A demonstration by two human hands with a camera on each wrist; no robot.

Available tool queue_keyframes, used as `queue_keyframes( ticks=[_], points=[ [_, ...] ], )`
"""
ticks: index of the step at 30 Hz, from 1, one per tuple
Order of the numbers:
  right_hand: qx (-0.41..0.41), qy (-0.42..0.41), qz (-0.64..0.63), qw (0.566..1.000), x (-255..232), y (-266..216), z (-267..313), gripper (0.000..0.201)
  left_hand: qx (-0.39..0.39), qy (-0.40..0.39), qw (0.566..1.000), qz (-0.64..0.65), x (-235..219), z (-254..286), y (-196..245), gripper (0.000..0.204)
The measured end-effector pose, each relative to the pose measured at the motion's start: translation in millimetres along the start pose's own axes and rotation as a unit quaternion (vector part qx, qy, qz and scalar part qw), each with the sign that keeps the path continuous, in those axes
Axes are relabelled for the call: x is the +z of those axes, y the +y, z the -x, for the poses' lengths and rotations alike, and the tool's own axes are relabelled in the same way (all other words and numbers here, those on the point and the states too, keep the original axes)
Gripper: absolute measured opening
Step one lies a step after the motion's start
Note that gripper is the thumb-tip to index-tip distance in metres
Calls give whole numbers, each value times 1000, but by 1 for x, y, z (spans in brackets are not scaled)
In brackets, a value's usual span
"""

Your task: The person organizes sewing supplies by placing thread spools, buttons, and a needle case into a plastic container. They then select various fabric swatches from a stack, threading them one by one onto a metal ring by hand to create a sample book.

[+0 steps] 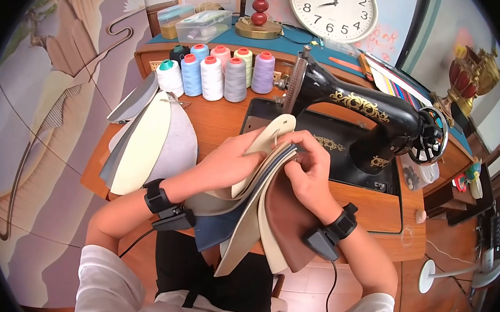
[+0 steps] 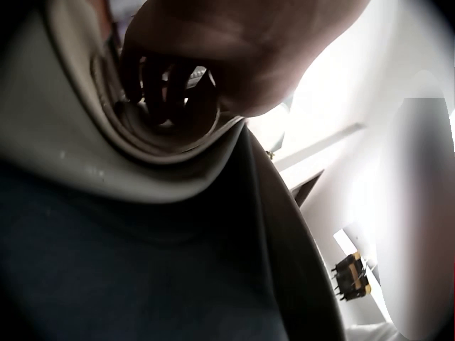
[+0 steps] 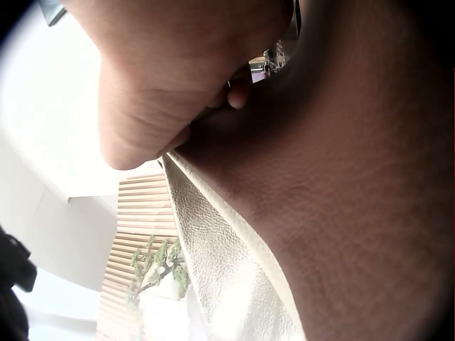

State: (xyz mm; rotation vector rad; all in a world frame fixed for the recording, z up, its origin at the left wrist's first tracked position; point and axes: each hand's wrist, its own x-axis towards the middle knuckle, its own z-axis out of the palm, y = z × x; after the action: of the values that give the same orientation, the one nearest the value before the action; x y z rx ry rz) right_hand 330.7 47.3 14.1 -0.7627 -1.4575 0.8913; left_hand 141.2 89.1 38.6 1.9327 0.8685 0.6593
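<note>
In the head view a bundle of leather swatches hangs between the two hands: a cream piece (image 1: 279, 129) on top, a blue one (image 1: 213, 229), and a brown one (image 1: 290, 223) at the right. The left hand (image 1: 236, 160) grips the cream and grey pieces from the left. At the bundle's upper end the right hand (image 1: 311, 172) pinches the swatches, thumb and fingers bent. Curled fingers of the left hand (image 2: 234, 53) show over the folded grey swatch (image 2: 153, 174) in the left wrist view. The right hand (image 3: 178, 71) is at the brown swatch's edge in the right wrist view.
A black sewing machine (image 1: 368, 104) stands right of the hands on the wooden table (image 1: 392, 246). Several thread spools (image 1: 211, 77) stand behind. More swatches (image 1: 145, 146) lie at the left. A clock (image 1: 334, 5) and plastic boxes (image 1: 203, 27) are at the back.
</note>
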Motion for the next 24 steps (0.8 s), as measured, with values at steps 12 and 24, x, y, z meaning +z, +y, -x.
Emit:
queue_keyframes(
  ticks=[12,24],
  points=[
    [-5,0,-6,1000,2,-5,1,31,-74,-4,982,174,-3,8,0,43],
    [-52,62,28,996,2,-4,1,39,110,-3,961,-256,-34,25,34,61]
  ],
)
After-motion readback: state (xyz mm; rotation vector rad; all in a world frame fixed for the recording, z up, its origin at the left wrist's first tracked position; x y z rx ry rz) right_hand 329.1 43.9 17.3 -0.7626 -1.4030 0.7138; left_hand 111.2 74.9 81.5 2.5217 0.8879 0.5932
